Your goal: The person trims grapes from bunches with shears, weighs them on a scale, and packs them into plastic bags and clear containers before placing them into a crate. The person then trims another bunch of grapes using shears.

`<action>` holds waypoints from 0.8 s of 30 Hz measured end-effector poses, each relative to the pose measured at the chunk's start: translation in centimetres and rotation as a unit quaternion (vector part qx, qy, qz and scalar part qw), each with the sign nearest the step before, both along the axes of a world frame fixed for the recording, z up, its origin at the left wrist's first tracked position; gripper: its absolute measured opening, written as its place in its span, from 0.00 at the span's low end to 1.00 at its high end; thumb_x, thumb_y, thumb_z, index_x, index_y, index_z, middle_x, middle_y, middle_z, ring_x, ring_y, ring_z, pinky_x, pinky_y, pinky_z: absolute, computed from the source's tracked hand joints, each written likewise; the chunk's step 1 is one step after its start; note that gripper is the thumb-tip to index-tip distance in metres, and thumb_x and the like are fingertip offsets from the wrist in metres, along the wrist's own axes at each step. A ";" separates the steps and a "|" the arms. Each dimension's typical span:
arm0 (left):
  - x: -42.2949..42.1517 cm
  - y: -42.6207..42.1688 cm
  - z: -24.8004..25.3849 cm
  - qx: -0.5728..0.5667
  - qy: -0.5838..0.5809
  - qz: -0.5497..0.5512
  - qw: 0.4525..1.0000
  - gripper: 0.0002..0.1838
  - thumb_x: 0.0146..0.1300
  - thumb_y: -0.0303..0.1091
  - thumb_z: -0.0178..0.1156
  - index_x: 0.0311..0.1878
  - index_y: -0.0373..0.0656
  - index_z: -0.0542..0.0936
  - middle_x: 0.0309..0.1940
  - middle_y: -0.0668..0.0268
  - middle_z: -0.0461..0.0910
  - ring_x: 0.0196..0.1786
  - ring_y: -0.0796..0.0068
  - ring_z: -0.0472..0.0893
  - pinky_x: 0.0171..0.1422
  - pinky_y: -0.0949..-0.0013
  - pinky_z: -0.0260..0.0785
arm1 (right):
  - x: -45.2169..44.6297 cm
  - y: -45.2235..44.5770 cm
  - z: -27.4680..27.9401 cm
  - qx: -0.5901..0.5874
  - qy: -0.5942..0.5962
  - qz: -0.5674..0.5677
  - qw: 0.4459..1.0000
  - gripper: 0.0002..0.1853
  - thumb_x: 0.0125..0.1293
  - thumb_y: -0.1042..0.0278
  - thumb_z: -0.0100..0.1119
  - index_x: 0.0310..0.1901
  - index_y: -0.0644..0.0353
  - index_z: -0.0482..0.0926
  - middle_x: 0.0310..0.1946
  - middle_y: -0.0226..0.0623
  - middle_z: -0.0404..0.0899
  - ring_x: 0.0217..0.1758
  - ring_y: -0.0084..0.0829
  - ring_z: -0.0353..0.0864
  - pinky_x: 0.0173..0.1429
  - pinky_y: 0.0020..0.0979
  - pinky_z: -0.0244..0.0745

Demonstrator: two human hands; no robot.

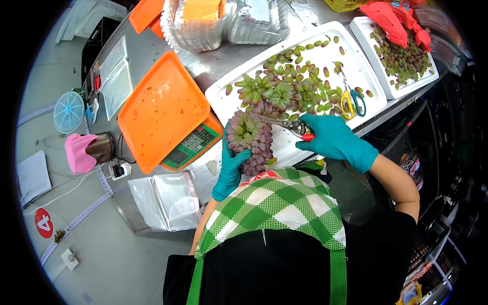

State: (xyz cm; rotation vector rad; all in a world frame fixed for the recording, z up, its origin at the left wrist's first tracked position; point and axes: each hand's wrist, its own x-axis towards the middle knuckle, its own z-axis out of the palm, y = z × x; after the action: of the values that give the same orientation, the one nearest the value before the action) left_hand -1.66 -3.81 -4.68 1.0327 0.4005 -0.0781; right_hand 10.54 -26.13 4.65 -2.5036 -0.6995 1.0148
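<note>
My left hand [231,165], in a teal glove, is wrapped round a large purple-green succulent cluster [250,136] just in front of my apron. In my right hand [325,136], also gloved, are pruning shears [306,136] with a red handle. Their blades reach left to the upper right side of the cluster. Beyond lies a white tray [366,66] holding cut green rosettes [279,95] and many loose leaves. Yellow-handled scissors [347,104] and a teal-handled pair [358,103] rest at the tray's right side.
Left of the tray, an orange tray [165,107] sits on a scale [192,145]. Clear plastic bags [170,201] lie at the near left edge. Stacked clear containers [256,23] stand behind. A smaller white box [404,84] at the right holds leaves and a red bag [389,23].
</note>
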 end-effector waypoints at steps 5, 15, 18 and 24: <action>-0.5 1.7 1.0 -0.029 -0.020 -0.042 0.998 0.51 0.38 0.25 0.65 0.66 0.46 0.46 0.62 0.62 0.54 0.62 0.66 0.61 0.64 0.63 0.56 | -1.0 0.8 -0.5 0.101 0.103 -0.046 0.988 0.32 0.49 0.44 0.58 0.50 0.61 0.68 0.39 0.48 0.75 0.42 0.45 0.75 0.46 0.38 0.69; 0.1 2.0 3.1 0.198 -0.149 -0.047 0.968 0.60 0.30 0.29 0.71 0.67 0.47 0.42 0.59 0.59 0.56 0.60 0.66 0.62 0.64 0.64 0.56 | -0.3 1.4 4.6 0.004 0.017 0.075 0.997 0.30 0.49 0.43 0.57 0.48 0.57 0.71 0.36 0.45 0.77 0.39 0.45 0.76 0.44 0.40 0.70; -0.3 1.9 2.6 0.196 -0.172 -0.047 0.964 0.61 0.30 0.30 0.71 0.67 0.47 0.41 0.57 0.58 0.57 0.59 0.66 0.63 0.63 0.65 0.57 | 0.0 1.6 6.0 -0.042 -0.025 0.111 0.993 0.27 0.48 0.45 0.58 0.44 0.58 0.73 0.31 0.46 0.77 0.36 0.45 0.76 0.41 0.41 0.71; -0.9 1.3 3.3 0.152 -0.149 -0.057 0.975 0.61 0.32 0.32 0.72 0.67 0.47 0.40 0.58 0.58 0.55 0.60 0.65 0.62 0.64 0.64 0.55 | 0.6 1.8 6.8 -0.059 -0.075 0.174 0.980 0.24 0.46 0.47 0.59 0.36 0.61 0.75 0.25 0.45 0.76 0.32 0.45 0.77 0.37 0.41 0.71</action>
State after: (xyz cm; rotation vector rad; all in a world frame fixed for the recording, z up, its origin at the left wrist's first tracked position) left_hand -2.56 -2.56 -1.38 1.3486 0.0785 0.0371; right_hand 11.15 -24.38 11.45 -2.6387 -1.1873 1.0124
